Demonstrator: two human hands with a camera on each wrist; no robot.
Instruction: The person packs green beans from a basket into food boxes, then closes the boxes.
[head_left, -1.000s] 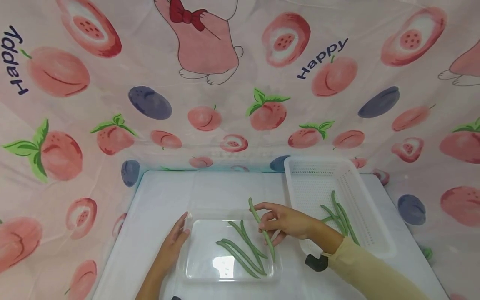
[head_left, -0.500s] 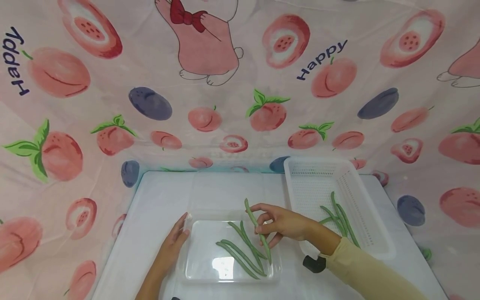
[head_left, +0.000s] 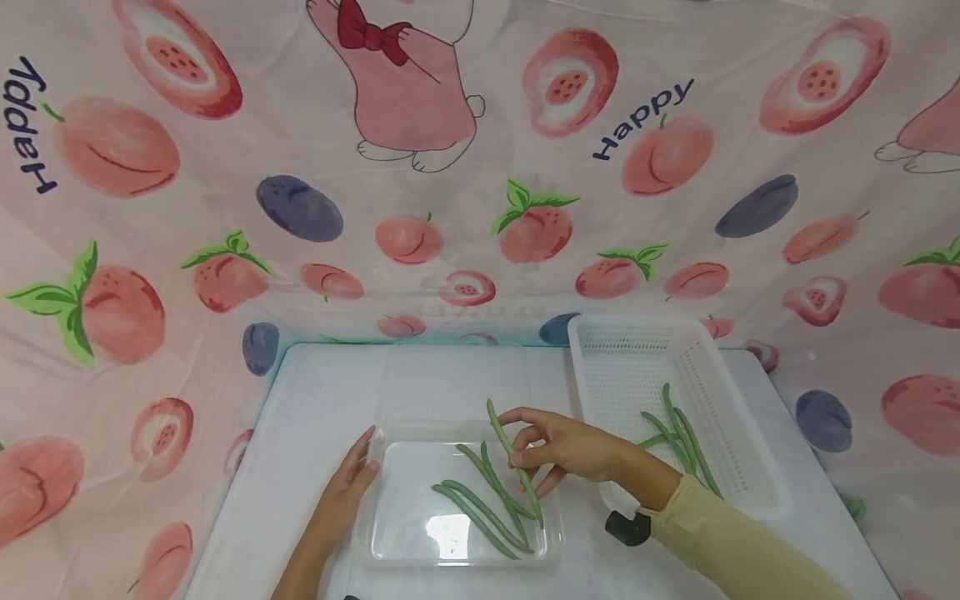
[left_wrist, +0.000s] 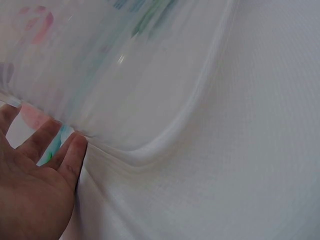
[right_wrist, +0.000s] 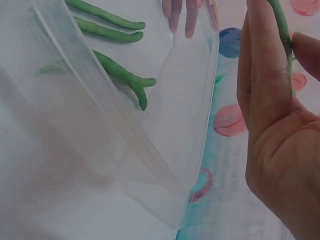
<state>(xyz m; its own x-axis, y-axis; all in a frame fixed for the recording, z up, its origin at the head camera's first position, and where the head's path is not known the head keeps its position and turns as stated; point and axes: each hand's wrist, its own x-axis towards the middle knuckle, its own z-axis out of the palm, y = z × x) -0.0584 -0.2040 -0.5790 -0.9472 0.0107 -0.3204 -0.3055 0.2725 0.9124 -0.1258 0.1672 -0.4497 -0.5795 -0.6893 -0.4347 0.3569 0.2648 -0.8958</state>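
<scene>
My right hand [head_left: 573,446] pinches a green bean [head_left: 495,422] between thumb and fingers, holding it slanted over the right side of a clear plastic container [head_left: 363,525]. Inside that container several green beans [head_left: 480,510] lie on the bottom, toward the right. The right wrist view shows the held bean [right_wrist: 281,22] partly hidden by the fingers. My left hand [head_left: 343,487] rests against the container's left wall with fairly straight fingers. In the left wrist view its fingertips [left_wrist: 77,142] are right at the container's edge.
To the right stands a white perforated basket [head_left: 588,392] with several green beans [head_left: 688,437] in it. Both containers are on a white-covered table [head_left: 315,392]. Behind the table hangs a pink fruit-patterned cloth [head_left: 450,200]. A black band [head_left: 628,528] is at the right wrist.
My right hand has shifted slightly left with the green bean, bringing it further over the container. The left hand and the beans lying in both containers have stayed in place.
</scene>
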